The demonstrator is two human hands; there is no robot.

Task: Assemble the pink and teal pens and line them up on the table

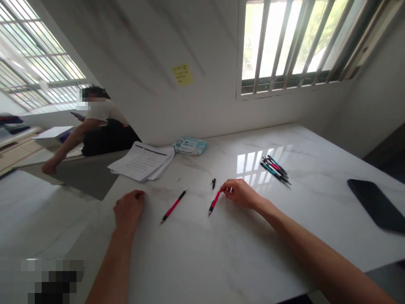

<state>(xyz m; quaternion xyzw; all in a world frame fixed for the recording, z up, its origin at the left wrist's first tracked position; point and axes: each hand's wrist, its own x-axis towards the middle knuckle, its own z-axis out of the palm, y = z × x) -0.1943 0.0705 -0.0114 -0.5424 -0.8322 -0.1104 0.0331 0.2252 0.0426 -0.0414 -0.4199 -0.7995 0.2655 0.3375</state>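
My right hand (241, 193) is closed, its fingertips pinching the upper end of a red pen barrel (215, 201) that lies slanted on the marble table. Just above the barrel are a small black pen part (214, 183) and a thin clear tube, partly behind my fingers. To the left lies a whole red pen with a black grip (174, 207), tip pointing away from me. My left hand (129, 207) rests on the table as a loose fist, left of that pen; no object shows in it. A tiny grey piece (179, 179) lies beyond the pen.
Several pens (274, 169) lie bunched at the right, with a dark phone-like slab (376, 202) farther right. Printed papers (142, 160) and a wipes packet (190, 146) sit near the wall. A yellow note (182, 74) is stuck there. Another person (101, 114) sits at left.
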